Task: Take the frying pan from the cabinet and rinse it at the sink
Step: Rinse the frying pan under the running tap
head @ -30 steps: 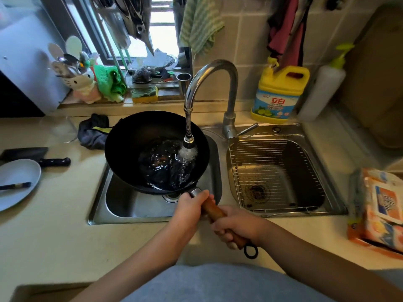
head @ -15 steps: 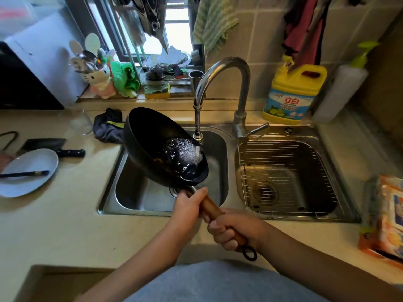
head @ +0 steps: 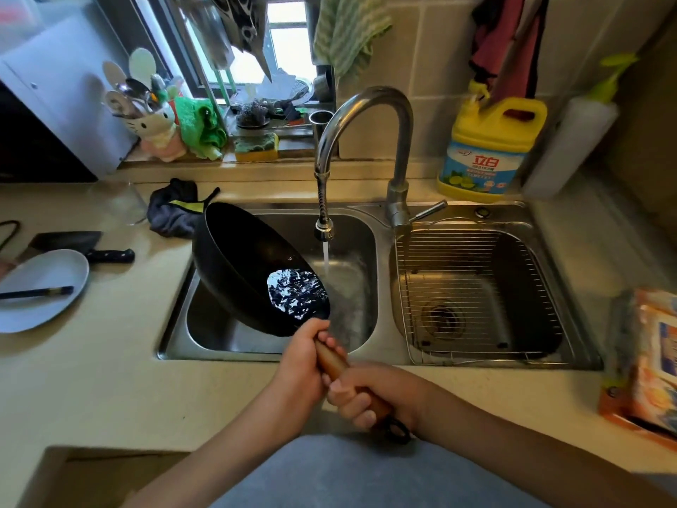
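A black frying pan (head: 241,258) with a wooden handle (head: 331,361) hangs tilted steeply over the left basin of the steel sink (head: 172,346). Water pools at its low right edge. My left hand (head: 298,364) grips the handle close to the pan. My right hand (head: 370,392) grips the handle further back, near its black hanging loop. The curved faucet (head: 366,100) runs, and its stream falls just right of the pan into the basin.
The right basin holds a wire rack (head: 472,287). A yellow detergent jug (head: 487,148) and a white bottle (head: 571,141) stand behind it. On the left counter lie a plate with chopsticks (head: 44,287), a cleaver (head: 84,247) and a dark cloth (head: 172,210). Packets (head: 648,357) sit at the right.
The pan has tipped from level under the stream to a steep tilt, its left side raised. The water in it has slid to the low right edge. The stream now misses the pan.
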Tool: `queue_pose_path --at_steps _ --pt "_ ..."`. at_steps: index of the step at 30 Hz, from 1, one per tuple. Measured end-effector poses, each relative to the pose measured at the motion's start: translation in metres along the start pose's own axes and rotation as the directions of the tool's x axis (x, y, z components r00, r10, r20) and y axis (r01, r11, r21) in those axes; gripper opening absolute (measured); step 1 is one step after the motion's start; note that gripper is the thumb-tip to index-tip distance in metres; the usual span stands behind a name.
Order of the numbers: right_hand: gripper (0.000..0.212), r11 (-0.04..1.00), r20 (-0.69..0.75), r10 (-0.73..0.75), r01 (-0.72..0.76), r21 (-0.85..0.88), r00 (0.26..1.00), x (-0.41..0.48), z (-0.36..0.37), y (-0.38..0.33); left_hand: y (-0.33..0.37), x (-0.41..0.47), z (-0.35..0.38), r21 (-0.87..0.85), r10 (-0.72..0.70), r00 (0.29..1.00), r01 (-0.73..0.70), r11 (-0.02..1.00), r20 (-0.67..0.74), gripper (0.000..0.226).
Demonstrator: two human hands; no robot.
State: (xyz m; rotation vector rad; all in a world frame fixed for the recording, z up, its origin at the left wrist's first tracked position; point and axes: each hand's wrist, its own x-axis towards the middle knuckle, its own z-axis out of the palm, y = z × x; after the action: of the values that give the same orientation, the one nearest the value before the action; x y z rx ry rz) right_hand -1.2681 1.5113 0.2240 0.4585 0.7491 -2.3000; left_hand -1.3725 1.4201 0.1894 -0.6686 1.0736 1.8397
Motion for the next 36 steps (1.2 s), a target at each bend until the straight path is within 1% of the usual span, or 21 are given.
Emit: queue_pose_path --at_steps 3,5,6,7,9,10,11,13,16,19,21,23,25,28,30,33,36 --pt "0.011 0.983 -0.167 -0.010 -0.020 -0.180 0.986 0.007 0.014 -0.018 0.012 0.005 0.007 0.027 0.041 0.997 -0.039 0.999 -0.068 0.044" --pt "0.006 0.953 -0.283 -0.010 -0.077 -0.294 0.959 0.006 0.021 -0.030 0.016 0.009 0.010 0.040 0.055 0.992 -0.051 0.998 -0.117 0.042" --pt "0.010 0.922 -0.341 -0.021 -0.113 -0.369 0.940 0.004 0.023 -0.033 0.016 0.011 0.010 0.056 0.066 0.987 -0.058 0.997 -0.144 0.040" --pt "0.017 0.863 -0.408 -0.049 -0.167 -0.476 0.912 0.003 0.025 -0.035 0.014 0.013 0.010 0.073 0.081 0.983 -0.069 0.995 -0.167 0.037" --pt "0.031 0.679 -0.510 -0.136 -0.295 -0.672 0.849 0.002 0.026 -0.035 0.011 0.015 0.009 0.083 0.100 0.976 -0.085 0.993 -0.195 0.030" --pt "0.034 0.616 -0.523 -0.183 -0.318 -0.721 0.833 0.003 0.026 -0.035 0.010 0.016 0.008 0.079 0.100 0.974 -0.086 0.993 -0.201 0.027" --pt "0.033 0.595 -0.515 -0.216 -0.307 -0.743 0.829 0.004 0.025 -0.034 0.011 0.017 0.007 0.077 0.095 0.974 -0.081 0.994 -0.204 0.025" --pt "0.030 0.614 -0.490 -0.247 -0.257 -0.747 0.836 0.005 0.023 -0.038 0.013 0.019 0.007 0.081 0.086 0.976 -0.071 0.994 -0.199 0.021" --pt "0.025 0.697 -0.477 -0.236 -0.195 -0.690 0.847 0.005 0.014 -0.048 0.017 0.023 0.008 0.132 0.086 0.982 -0.064 0.989 -0.168 0.018" --pt "0.024 0.809 -0.454 -0.205 -0.111 -0.578 0.867 0.005 0.004 -0.057 0.019 0.027 0.010 0.250 0.116 0.985 -0.080 0.965 -0.130 0.018" --pt "0.026 0.877 -0.443 -0.173 -0.067 -0.475 0.880 0.007 -0.001 -0.061 0.020 0.028 0.012 0.299 0.135 0.986 -0.099 0.949 -0.101 0.020" --pt "0.026 0.934 -0.435 -0.129 -0.038 -0.355 0.891 0.012 -0.004 -0.064 0.022 0.030 0.016 0.311 0.150 0.984 -0.115 0.943 -0.091 0.024" --pt "0.021 0.973 -0.422 -0.084 -0.017 -0.230 0.903 0.017 -0.007 -0.068 0.025 0.031 0.020 0.309 0.164 0.982 -0.129 0.942 -0.091 0.024" --pt "0.019 0.999 -0.393 -0.016 -0.001 -0.043 0.919 0.019 -0.012 -0.073 0.031 0.032 0.022 0.330 0.149 0.988 -0.130 0.935 -0.033 0.026" --pt "0.020 0.999 -0.374 0.007 0.012 0.047 0.927 0.019 -0.015 -0.075 0.033 0.033 0.021 0.349 0.137 0.991 -0.124 0.929 -0.013 0.029" --pt "0.020 0.992 -0.344 0.024 0.020 0.124 0.939 0.018 -0.021 -0.075 0.034 0.034 0.023 0.356 0.148 0.989 -0.137 0.924 -0.003 0.037" --pt "0.021 0.979 -0.293 0.033 0.029 0.203 0.956 0.016 -0.021 -0.077 0.036 0.037 0.028 0.368 0.167 0.986 -0.154 0.917 -0.004 0.039"
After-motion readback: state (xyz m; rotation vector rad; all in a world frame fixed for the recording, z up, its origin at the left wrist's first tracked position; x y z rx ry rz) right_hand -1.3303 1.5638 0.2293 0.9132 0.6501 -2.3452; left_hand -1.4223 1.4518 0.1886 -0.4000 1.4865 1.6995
